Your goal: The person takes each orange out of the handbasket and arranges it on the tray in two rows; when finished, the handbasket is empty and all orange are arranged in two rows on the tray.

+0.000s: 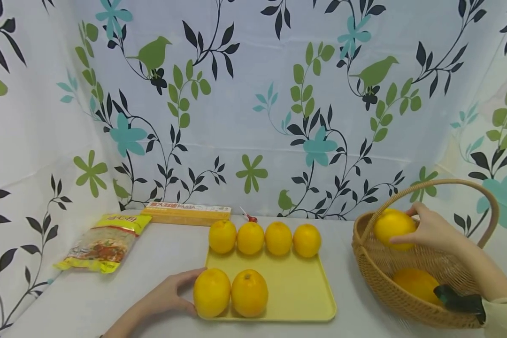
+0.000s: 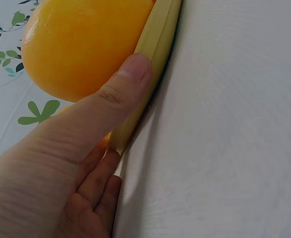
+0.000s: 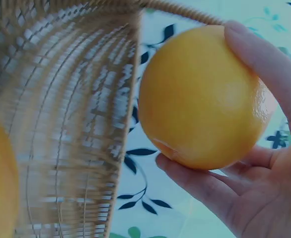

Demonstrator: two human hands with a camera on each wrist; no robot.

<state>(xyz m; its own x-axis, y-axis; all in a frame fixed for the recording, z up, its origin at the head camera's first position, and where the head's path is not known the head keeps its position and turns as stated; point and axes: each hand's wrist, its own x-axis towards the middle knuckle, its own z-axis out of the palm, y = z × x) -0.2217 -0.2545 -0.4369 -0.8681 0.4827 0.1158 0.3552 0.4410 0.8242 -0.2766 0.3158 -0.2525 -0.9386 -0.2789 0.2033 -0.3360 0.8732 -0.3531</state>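
My right hand (image 1: 433,227) grips an orange (image 1: 395,229) with thumb and fingers, up inside the handle of the wicker basket (image 1: 365,263). Beside the rim, the right wrist view shows this held orange (image 3: 200,99). Another orange (image 1: 416,284) lies in the basket. At the yellow tray (image 1: 300,293), my left hand (image 1: 169,295) rests against the front left corner, thumb along the rim (image 2: 155,44) and fingers spread at the side. Right by it on the tray sit two oranges (image 1: 211,293) in the front row. Several oranges (image 1: 250,238) line the tray's back edge.
A bag of dry food (image 1: 105,241) lies at the left on the white table. Behind the tray is a long pasta box (image 1: 188,213), with a small red item (image 1: 251,218) near its right end. A patterned curtain (image 1: 245,117) hangs behind the table.
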